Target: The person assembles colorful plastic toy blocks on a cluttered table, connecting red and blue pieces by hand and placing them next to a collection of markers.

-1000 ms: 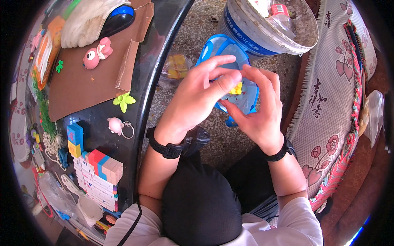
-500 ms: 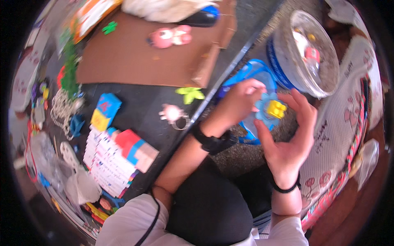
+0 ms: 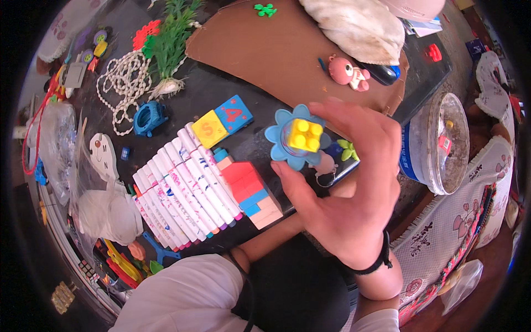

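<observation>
Black and glossy, a table [image 3: 191, 97] takes up most of my remote view, with a patterned cloth [image 3: 453, 221] running down the right side. Next in size, I see a brown cardboard sheet [image 3: 249, 44] lying at the table's far side, a pink bear-like toy [image 3: 345, 72] on it, and a bucket [image 3: 412, 146] standing beyond the table's right edge with litter inside. White markers [image 3: 182, 188] lie side by side in a row, red, blue and bare-wood blocks [image 3: 243, 182] along its right side, while a yellow cube [image 3: 209, 130] and a blue cube [image 3: 231, 115] touch each other at its far end. From the lower edge, the left forearm [image 3: 276, 238] runs out of sight behind the right hand [image 3: 354, 177], so the left hand is hidden and I cannot tell its state. With thumb and fingers spread around its edge, the right hand grasps a light-blue flower-shaped piece [image 3: 272, 134], which I see in front of the tabletop, between the blue cube and a pink key-ring figure [image 3: 323, 164]. Smallest of all, a yellow studded brick [image 3: 304, 134] shows at the flower's centre, its studs facing my camera.
</observation>
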`<action>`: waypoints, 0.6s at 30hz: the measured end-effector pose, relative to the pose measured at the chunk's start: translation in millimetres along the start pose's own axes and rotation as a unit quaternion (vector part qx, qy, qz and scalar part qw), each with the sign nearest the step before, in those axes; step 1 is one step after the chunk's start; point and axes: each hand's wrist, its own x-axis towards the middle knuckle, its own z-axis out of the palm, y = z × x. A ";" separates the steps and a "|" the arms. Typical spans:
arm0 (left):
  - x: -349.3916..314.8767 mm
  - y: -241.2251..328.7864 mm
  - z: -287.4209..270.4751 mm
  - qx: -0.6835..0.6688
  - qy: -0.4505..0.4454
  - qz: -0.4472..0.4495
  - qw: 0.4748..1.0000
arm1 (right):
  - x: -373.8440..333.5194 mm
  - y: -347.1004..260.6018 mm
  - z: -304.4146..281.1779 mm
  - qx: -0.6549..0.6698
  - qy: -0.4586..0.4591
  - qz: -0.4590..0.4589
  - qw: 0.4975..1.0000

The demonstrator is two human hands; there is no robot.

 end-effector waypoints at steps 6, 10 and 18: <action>-0.7 0.1 -4.4 0.017 0.013 0.001 1.000 | 5.2 0.7 19.8 -0.019 -0.044 0.032 0.998; 6.9 0.4 -2.0 0.024 0.010 0.002 1.000 | 3.8 0.0 21.1 -0.069 -0.080 0.037 0.994; 9.6 7.7 -4.4 0.069 0.003 -0.009 0.998 | -1.6 3.6 24.2 -0.053 -0.054 0.025 0.997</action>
